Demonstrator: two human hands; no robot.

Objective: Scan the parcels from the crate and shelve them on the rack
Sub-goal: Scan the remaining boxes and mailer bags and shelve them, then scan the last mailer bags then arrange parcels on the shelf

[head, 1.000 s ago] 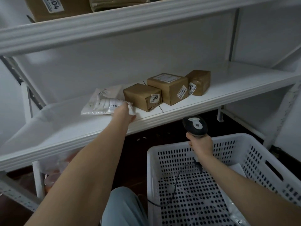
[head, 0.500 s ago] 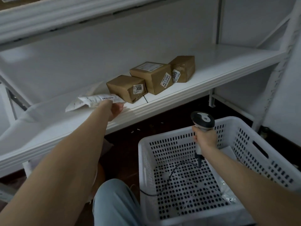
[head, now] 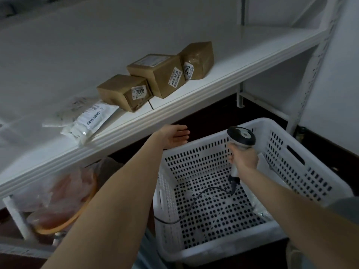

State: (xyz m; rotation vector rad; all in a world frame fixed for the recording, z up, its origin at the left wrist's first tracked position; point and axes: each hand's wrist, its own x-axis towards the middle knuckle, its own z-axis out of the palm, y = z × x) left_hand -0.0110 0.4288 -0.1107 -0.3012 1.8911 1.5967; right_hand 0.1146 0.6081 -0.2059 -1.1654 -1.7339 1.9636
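I see the left hand [head: 172, 135] at frame centre, empty, palm up, fingers spread, just under the front lip of the shelf [head: 194, 101] and just past the upper-left rim of the crate [head: 281, 152]. The right hand [head: 243, 159] sits right of centre, over the crate, wrapped round the grip of the scanner [head: 241, 137]; the scanner head is up and its cable [head: 196, 202] trails down into the crate.

Shelved so far, upper-left to upper-centre: a white bag parcel [head: 91, 120] lying flat at the shelf edge with its barcode up, then three brown boxes in a row – the box marked 3006 [head: 124, 92], the middle box [head: 157, 73] and the box marked 3005 [head: 197, 61], touching or nearly so.

What I make out of the next parcel is a pale plastic bag [head: 259, 208] in the lower right of the frame, against the crate's right-hand wall, mostly hidden by my right forearm. It seems to run along that wall, but I can't tell for sure.

Key relation, imo: that bag lies down and to the right of the free left hand, across the crate and under the scanner arm. The right hand is nearer but busy, so the left prob. has to cross under it, or the right arm lifts out of the way first.
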